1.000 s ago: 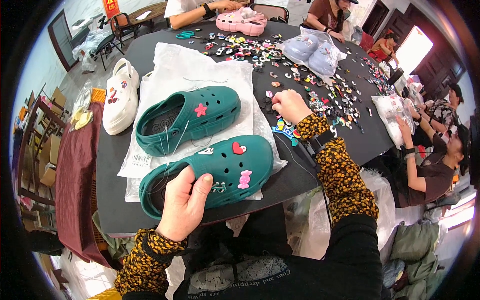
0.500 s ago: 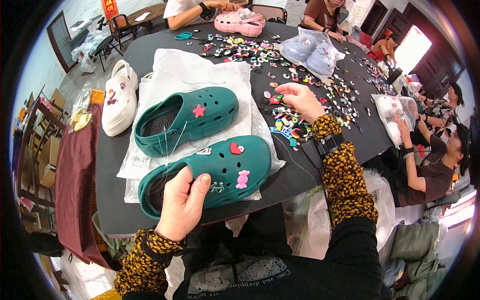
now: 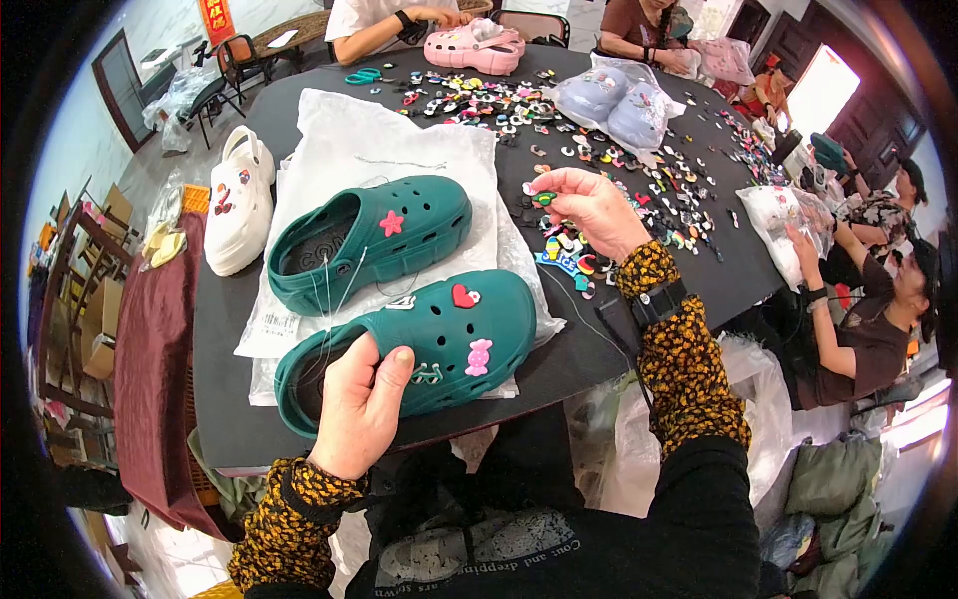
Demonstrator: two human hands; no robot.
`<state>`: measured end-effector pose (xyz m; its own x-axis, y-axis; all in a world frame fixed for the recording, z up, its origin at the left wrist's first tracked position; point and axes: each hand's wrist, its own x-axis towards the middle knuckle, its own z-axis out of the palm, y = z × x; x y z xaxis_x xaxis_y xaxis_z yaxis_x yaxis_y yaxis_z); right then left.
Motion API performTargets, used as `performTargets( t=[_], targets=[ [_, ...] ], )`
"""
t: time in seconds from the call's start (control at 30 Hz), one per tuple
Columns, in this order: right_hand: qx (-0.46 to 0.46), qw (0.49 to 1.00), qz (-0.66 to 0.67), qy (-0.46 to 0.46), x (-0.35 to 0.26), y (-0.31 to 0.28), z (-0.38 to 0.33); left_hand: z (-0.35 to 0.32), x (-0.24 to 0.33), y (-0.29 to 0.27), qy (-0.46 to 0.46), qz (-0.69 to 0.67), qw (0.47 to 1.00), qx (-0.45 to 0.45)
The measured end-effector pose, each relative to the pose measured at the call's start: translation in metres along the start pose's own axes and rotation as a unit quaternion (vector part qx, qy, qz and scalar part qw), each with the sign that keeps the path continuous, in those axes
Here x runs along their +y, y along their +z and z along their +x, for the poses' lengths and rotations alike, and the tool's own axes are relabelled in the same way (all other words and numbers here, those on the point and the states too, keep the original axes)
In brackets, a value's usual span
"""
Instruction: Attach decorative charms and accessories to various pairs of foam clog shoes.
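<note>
My left hand (image 3: 361, 407) is closed round the heel side of the nearer green clog (image 3: 504, 309), thumb on top. That clog carries a red heart charm (image 3: 465, 297), a pink candy-shaped charm (image 3: 479, 357) and a pale lace-like charm (image 3: 427, 373). Behind it lies the second green clog (image 3: 439, 205), with a pink star charm (image 3: 390, 222). A thin clear cord runs from its strap rivet. Both rest on white plastic bags (image 3: 329, 125). To the right, my right hand (image 3: 599, 212) pinches a small green shoe charm (image 3: 544, 199) above the black table.
Loose charms (image 3: 589, 150) spread across the table's middle and right. A white clog (image 3: 238, 205) stands at left, a pink clog (image 3: 474, 48) at the far edge. Bagged clogs (image 3: 624, 105) and teal scissors (image 3: 363, 76) lie farther back. Other people sit along the far and right sides.
My right hand has shifted slightly left with the green charm, which is turned differently in the fingers. My left hand keeps its hold. Across the table, a person now holds up a pink package.
</note>
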<state>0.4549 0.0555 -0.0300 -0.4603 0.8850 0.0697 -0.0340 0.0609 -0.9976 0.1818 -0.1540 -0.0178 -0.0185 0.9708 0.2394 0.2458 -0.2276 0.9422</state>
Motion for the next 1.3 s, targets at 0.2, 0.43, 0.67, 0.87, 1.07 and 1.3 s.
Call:
performTargets(
  t=[0.2, 0.43, 0.67, 0.87, 1.07, 1.3],
  targets=[
    [0.008, 0.998, 0.002, -0.057, -0.015, 0.021, 0.002, 0.006, 0.002, -0.011, -0.002, 0.050, 0.998, -0.025],
    [0.006, 0.998, 0.032, -0.061, -0.026, 0.045, 0.004, 0.002, 0.020, -0.032, 0.011, 0.146, 0.986, -0.074],
    [-0.049, 0.997, -0.029, -0.060, -0.032, 0.066, 0.015, 0.061, 0.021, -0.060, 0.103, 0.287, 0.952, -0.034],
    [-0.070, 0.990, -0.095, -0.081, -0.032, 0.085, 0.036, 0.089, -0.001, -0.079, 0.087, 0.296, 0.945, -0.104],
    [-0.076, 0.963, -0.236, -0.109, -0.024, 0.091, 0.072, 0.111, -0.019, -0.086, 0.014, 0.290, 0.938, -0.188],
    [-0.043, 0.955, -0.265, -0.128, -0.018, 0.090, 0.094, 0.117, -0.020, -0.100, -0.033, 0.174, 0.939, -0.295]
  ],
)
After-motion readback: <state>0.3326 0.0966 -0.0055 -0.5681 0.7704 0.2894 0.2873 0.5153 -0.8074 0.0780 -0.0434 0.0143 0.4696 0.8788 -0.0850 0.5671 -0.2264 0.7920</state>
